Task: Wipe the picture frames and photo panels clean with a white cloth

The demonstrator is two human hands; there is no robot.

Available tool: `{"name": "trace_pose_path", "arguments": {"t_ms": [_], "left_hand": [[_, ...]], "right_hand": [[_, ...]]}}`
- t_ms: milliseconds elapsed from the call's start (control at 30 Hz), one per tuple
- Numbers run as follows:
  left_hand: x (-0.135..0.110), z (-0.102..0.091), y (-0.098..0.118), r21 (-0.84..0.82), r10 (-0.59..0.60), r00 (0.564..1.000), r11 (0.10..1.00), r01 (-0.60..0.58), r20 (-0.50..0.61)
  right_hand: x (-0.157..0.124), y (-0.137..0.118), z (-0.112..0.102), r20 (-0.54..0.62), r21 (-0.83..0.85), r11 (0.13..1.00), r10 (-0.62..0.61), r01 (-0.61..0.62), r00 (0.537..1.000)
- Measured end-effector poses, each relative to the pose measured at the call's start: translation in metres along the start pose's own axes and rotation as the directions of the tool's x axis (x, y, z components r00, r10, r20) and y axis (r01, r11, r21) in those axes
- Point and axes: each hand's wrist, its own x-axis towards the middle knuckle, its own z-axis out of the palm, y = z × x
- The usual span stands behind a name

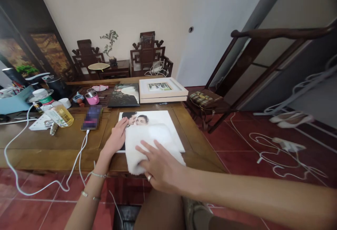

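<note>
A white panel with a printed photo of two people (172, 132) lies flat on the wooden table. My left hand (117, 136) rests flat along its left edge, fingers stretched out. My right hand (163, 168) presses on a folded, fluffy white cloth (152, 133) that covers much of the panel. Some of its fingers are spread over the cloth. The lower ones curl at the near fold, where the cloth hangs a little past the panel's near edge. What lies under the cloth is hidden.
Behind the panel are a dark photo panel (125, 95) and a pale framed picture (163, 89). Left on the table (71, 146) are a charging phone (91, 117), a bottle of yellow liquid (56, 110) and a pink cup (92, 97). A white cable (18, 179) dangles off the front. A chair (237, 65) stands right.
</note>
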Motion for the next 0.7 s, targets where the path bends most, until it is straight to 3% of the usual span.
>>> {"name": "trace_pose_path", "arguments": {"t_ms": [100,267,400,533,633,700], "left_hand": [[0.0,0.002,-0.001,0.006,0.0,1.0,1.0,0.0,-0.012],[0.0,0.004,-0.003,-0.007,0.008,0.999,1.0,-0.008,-0.039],[0.0,-0.001,0.003,-0.055,0.02,0.997,0.998,-0.024,-0.077],[-0.001,-0.01,0.016,-0.158,0.0,0.982,0.987,-0.03,-0.188],[-0.003,-0.012,0.022,-0.179,-0.019,0.975,0.984,-0.022,-0.223],[-0.003,-0.011,0.023,-0.158,-0.025,0.977,0.987,-0.01,-0.213]], "right_hand": [[0.012,0.014,-0.008,-0.006,-0.007,0.999,0.043,-0.043,0.999],[0.058,0.067,-0.03,-0.068,-0.111,0.982,0.147,-0.154,0.987],[0.081,0.075,-0.03,-0.095,-0.148,0.97,0.181,-0.194,0.979],[0.072,0.05,-0.015,-0.1,-0.2,0.98,-0.017,-0.004,0.995],[0.052,0.029,-0.009,-0.067,-0.218,0.955,-0.219,0.2,0.973],[0.036,0.019,-0.008,-0.034,-0.21,0.941,-0.28,0.267,0.959]]}}
